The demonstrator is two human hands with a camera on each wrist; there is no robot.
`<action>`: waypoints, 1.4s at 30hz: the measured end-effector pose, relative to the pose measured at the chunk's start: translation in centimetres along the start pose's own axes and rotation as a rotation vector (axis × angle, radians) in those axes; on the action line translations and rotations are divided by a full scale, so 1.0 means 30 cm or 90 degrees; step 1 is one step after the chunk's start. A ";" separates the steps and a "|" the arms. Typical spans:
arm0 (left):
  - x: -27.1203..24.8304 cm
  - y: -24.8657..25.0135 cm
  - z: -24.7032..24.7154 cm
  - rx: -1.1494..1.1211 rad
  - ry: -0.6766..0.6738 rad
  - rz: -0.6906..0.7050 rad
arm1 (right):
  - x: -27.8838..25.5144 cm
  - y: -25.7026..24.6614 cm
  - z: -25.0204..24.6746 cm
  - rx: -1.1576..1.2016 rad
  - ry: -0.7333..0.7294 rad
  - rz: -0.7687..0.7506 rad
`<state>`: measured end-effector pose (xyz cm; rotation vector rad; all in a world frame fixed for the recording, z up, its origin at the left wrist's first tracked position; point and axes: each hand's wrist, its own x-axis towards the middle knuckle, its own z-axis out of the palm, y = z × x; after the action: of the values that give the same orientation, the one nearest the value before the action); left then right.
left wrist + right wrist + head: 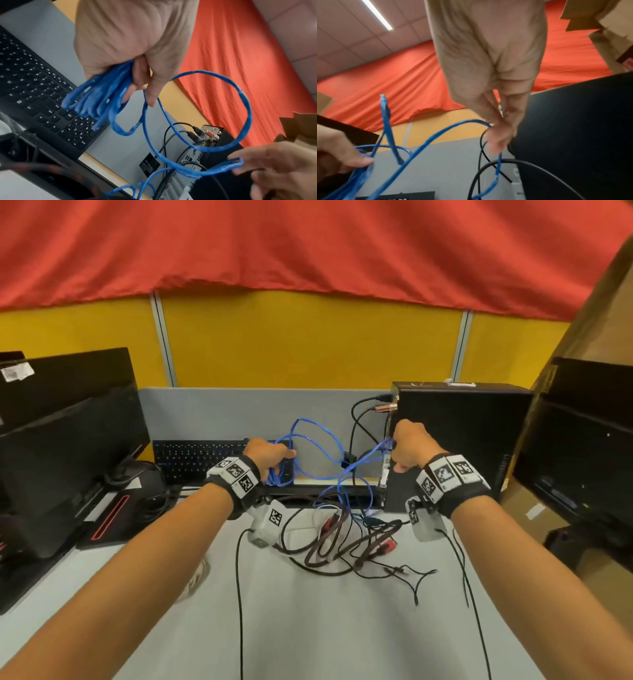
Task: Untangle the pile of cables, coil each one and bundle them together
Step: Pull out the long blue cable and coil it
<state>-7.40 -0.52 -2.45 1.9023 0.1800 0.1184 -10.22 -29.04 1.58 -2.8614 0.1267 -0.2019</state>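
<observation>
A blue cable (318, 445) stretches in loose loops between both raised hands. My left hand (270, 455) grips a bunch of several coiled blue loops (102, 94), fingers curled round them. My right hand (407, 450) pinches a bend of the same blue cable (453, 127) between fingers and thumb, close to the back of the black computer case. The cable's lower end trails into the tangled pile (346, 535) of black and red-black braided cables on the grey desk (325, 628).
A black computer case (459, 446) with plugged-in black cables stands at the right. A black keyboard (195, 457) leans against the grey partition behind my left hand. Black monitors (65, 436) lie stacked at the left, another black monitor (579, 446) and a cardboard box at the right.
</observation>
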 end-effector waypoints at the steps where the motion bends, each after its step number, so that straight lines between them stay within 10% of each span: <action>1: -0.001 0.009 -0.010 0.000 0.004 -0.004 | -0.010 -0.015 0.003 0.013 0.083 -0.024; 4: -0.008 0.053 -0.030 0.022 0.002 -0.005 | -0.066 -0.100 0.019 0.233 0.328 -0.226; 7: -0.031 0.115 -0.031 0.013 -0.050 0.004 | -0.152 -0.224 0.025 0.375 0.262 -0.415; 11: -0.064 0.199 -0.068 -0.132 -0.174 -0.011 | -0.138 -0.303 0.061 0.269 0.199 -0.404; 18: -0.027 0.285 -0.337 -0.288 -0.084 0.061 | -0.077 -0.216 0.007 0.850 0.258 -0.399; 23: 0.014 0.347 -0.429 -0.411 -0.003 0.031 | -0.081 -0.224 0.002 0.609 0.113 -0.440; 32: -0.116 0.304 -0.350 -0.230 0.040 0.124 | -0.065 -0.226 0.027 0.664 0.193 -0.077; 37: -0.196 0.327 -0.271 0.032 0.106 0.263 | -0.182 -0.325 -0.004 0.499 0.552 -0.378; 42: -0.289 0.410 -0.216 0.091 -0.038 0.278 | -0.249 -0.487 0.044 0.585 0.322 -0.414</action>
<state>-16.21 -0.10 11.35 2.0593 -0.2775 0.3506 -16.40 -13.89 3.35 -1.7971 -0.6368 -0.8471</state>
